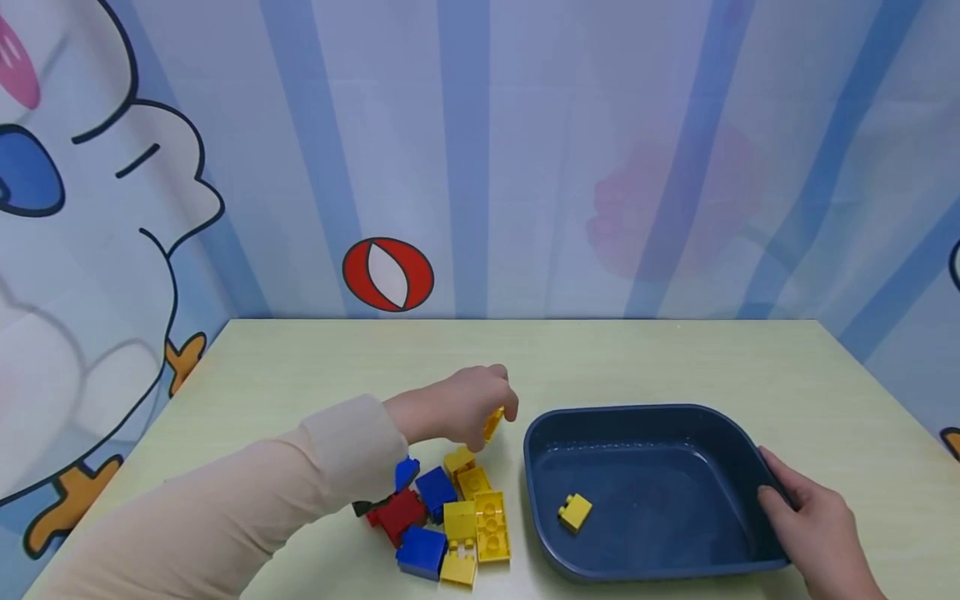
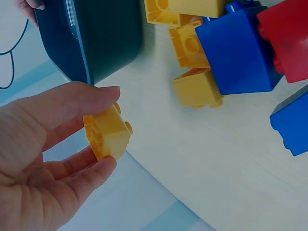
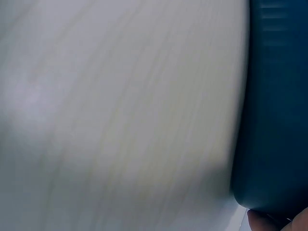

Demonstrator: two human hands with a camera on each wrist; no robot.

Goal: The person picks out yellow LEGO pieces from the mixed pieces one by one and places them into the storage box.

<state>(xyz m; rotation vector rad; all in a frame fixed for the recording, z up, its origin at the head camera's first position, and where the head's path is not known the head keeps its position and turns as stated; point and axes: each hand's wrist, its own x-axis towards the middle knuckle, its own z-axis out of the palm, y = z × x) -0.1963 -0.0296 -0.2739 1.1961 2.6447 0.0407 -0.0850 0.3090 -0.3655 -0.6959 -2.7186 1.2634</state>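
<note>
A pale green table [image 1: 675, 358] stands before a blue-striped cartoon backdrop. The left hand [image 1: 465, 404] pinches a small yellow plastic brick [image 2: 108, 132] between thumb and fingers, above the near-left pile of red, blue and yellow bricks [image 1: 446, 521]. The right hand [image 1: 813, 521] grips the right rim of the dark blue plastic tray [image 1: 555, 417]. Best to lift well clear of the tray's left wall; open table lies beyond.

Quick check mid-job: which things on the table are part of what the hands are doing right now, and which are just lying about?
In use:
left hand, pinching a yellow brick
right hand, gripping the rim of the dark blue tray
single yellow brick in the tray

Lying about:
pile of yellow, blue and red bricks beside the tray
cartoon backdrop behind the table
</note>
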